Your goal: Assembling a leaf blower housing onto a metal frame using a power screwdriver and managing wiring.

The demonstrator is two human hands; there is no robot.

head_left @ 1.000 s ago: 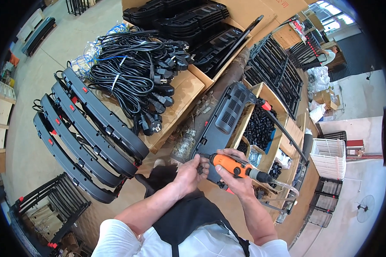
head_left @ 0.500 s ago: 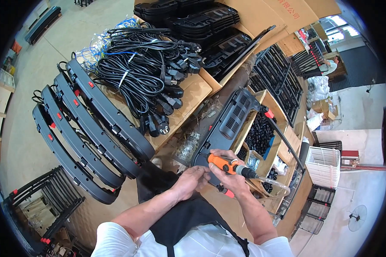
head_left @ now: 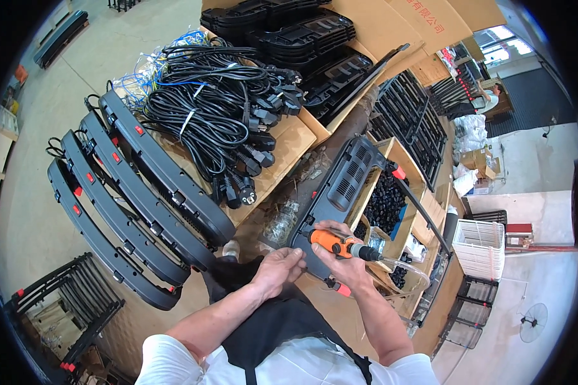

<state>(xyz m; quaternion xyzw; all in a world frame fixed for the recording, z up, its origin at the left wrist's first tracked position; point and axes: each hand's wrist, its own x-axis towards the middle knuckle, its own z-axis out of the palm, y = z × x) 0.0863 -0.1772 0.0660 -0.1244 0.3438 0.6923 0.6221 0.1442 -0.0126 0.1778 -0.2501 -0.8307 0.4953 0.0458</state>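
I have the right hand (head_left: 346, 267) wrapped round the orange driver (head_left: 331, 242), at the near end of the dark panel (head_left: 317, 217), beside the bin (head_left: 401, 154). My left hand (head_left: 278, 269) is close by, fingers bunched; I cannot tell how tightly, or around what.

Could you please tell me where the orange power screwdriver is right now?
The orange power screwdriver is in the right hand's grip, right of centre in the head view, by the near end of the black vented panel.
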